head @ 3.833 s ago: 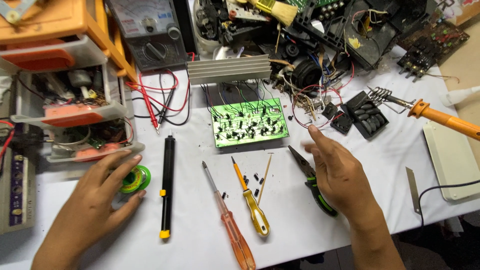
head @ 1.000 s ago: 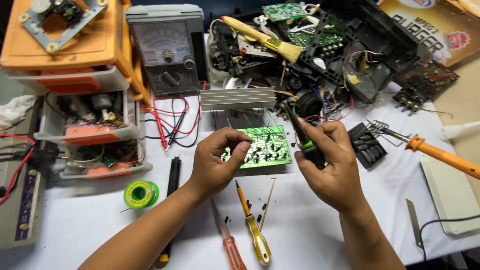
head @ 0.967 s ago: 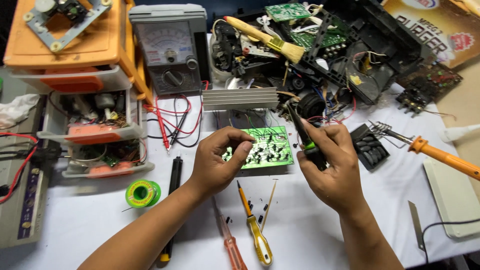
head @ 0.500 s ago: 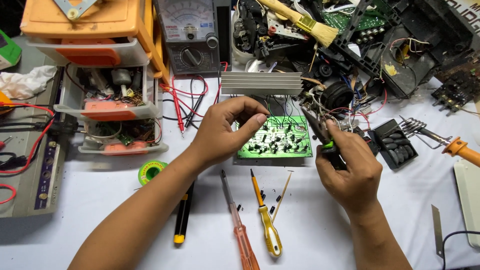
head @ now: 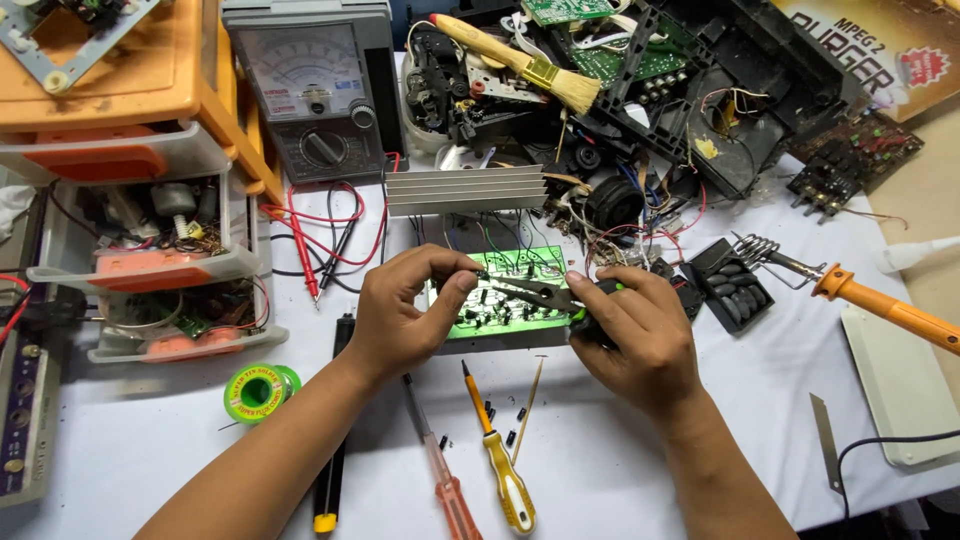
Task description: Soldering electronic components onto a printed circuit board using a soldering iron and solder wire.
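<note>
A green circuit board (head: 520,268) lies in the middle of the white table below a ribbed aluminium heat sink (head: 465,190). My right hand (head: 635,335) grips black pliers with green handles (head: 545,294), their jaws pointing left over the board. My left hand (head: 405,315) is pinched, thumb and forefinger meeting the plier tips at a tiny part just above the board's left edge; the part itself is too small to make out.
A yellow screwdriver (head: 500,470), an orange screwdriver (head: 440,480) and a black pen (head: 330,470) lie near the front. A solder spool (head: 258,390) sits left, a soldering iron (head: 880,305) right, an analog meter (head: 310,85) and drawers (head: 150,260) behind.
My left hand left the solder spool and came to the board. My right hand picked up the pliers and swung their jaws down and left to meet my left fingertips.
</note>
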